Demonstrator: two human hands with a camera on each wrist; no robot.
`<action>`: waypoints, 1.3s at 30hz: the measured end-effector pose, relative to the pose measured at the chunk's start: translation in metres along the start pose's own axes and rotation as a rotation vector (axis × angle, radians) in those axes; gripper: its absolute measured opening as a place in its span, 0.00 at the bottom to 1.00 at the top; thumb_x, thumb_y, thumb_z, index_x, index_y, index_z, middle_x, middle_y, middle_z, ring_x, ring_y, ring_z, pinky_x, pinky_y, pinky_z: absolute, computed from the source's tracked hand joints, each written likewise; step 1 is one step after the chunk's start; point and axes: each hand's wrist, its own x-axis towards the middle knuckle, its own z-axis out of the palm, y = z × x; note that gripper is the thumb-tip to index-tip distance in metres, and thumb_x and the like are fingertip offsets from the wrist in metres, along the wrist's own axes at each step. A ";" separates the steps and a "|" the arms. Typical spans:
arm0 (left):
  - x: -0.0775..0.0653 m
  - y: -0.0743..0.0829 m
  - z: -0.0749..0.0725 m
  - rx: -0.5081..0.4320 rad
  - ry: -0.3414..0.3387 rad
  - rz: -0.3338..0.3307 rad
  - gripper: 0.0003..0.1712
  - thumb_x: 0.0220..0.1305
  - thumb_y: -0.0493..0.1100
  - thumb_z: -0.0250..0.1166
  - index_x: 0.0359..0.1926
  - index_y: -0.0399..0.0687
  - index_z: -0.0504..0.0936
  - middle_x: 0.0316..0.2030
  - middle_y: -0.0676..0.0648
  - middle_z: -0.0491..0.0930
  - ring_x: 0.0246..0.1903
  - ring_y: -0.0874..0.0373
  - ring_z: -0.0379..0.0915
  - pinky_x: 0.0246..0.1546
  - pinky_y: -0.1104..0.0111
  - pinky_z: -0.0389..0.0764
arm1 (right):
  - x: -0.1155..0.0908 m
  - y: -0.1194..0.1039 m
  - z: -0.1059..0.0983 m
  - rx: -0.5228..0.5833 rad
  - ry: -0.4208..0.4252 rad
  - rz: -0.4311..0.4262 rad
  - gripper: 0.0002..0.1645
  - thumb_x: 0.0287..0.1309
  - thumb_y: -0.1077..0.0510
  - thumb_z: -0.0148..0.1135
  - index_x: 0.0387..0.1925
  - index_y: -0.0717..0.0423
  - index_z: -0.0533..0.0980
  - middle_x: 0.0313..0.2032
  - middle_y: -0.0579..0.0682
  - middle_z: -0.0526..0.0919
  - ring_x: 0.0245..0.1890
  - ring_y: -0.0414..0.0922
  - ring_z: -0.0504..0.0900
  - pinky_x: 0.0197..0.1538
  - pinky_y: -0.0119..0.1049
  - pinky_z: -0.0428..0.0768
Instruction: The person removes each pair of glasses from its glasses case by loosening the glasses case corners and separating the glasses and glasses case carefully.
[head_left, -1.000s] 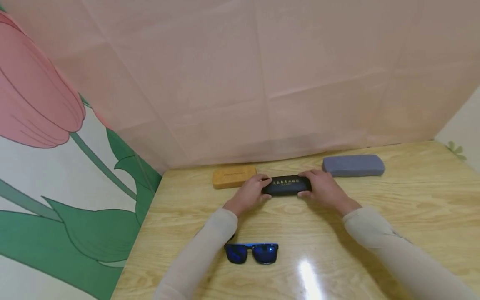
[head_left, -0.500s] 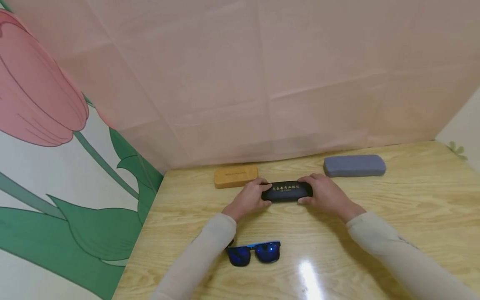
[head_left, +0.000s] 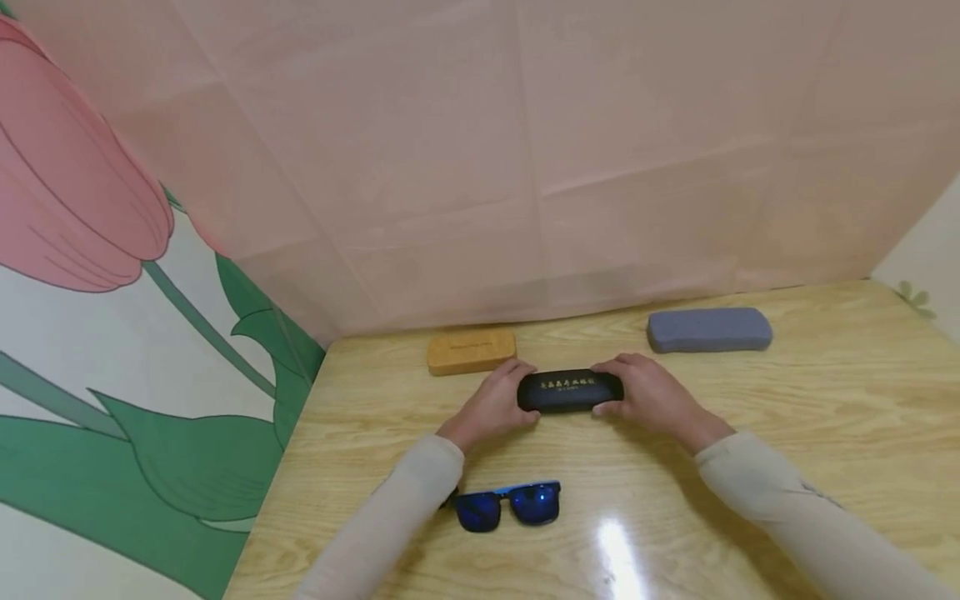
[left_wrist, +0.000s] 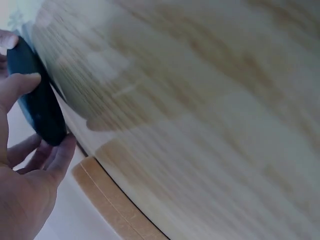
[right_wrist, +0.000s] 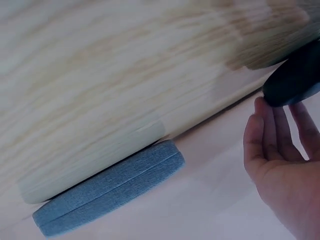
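A black glasses case [head_left: 570, 392] with gold lettering on its lid is held between both hands over the middle of the table. My left hand [head_left: 495, 402] grips its left end, thumb at the near edge and fingers at the far edge. At the other end my right hand [head_left: 651, 395] grips it the same way. The left wrist view shows the dark case [left_wrist: 37, 95] with the thumb laid against its side. In the right wrist view the fingers [right_wrist: 270, 125] reach the end of the case. Nearer the body lie sunglasses [head_left: 507, 507] with blue mirrored lenses, one temple partly behind the left sleeve.
A tan glasses case [head_left: 471, 352] lies at the back left, just beyond my left hand. Further right at the back is a blue-grey fabric case [head_left: 708, 330]. Behind the wood-grain table [head_left: 360, 400] hangs a pink cloth [head_left: 450, 167].
Both hands have drawn the black case a little toward the body, away from the tan case. Their grip on its two ends has stayed the same.
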 end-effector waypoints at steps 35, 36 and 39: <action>-0.008 -0.011 -0.001 0.001 -0.021 0.021 0.39 0.53 0.56 0.76 0.65 0.49 0.76 0.60 0.48 0.75 0.60 0.53 0.73 0.63 0.61 0.76 | -0.002 -0.009 0.017 0.036 0.031 -0.001 0.41 0.44 0.41 0.79 0.58 0.53 0.76 0.54 0.58 0.83 0.54 0.56 0.81 0.59 0.54 0.78; -0.009 -0.011 -0.001 0.007 -0.022 0.021 0.39 0.53 0.56 0.76 0.65 0.49 0.76 0.60 0.48 0.75 0.60 0.53 0.73 0.63 0.61 0.76 | -0.003 -0.009 0.017 0.036 0.029 -0.012 0.42 0.44 0.40 0.79 0.59 0.53 0.76 0.54 0.57 0.83 0.54 0.56 0.81 0.59 0.54 0.78; -0.013 -0.011 -0.002 0.021 -0.027 0.022 0.40 0.53 0.56 0.76 0.65 0.49 0.76 0.60 0.48 0.75 0.61 0.52 0.72 0.65 0.61 0.75 | -0.004 -0.010 0.019 0.024 0.009 -0.045 0.44 0.46 0.38 0.77 0.61 0.53 0.75 0.55 0.57 0.82 0.54 0.55 0.81 0.59 0.53 0.78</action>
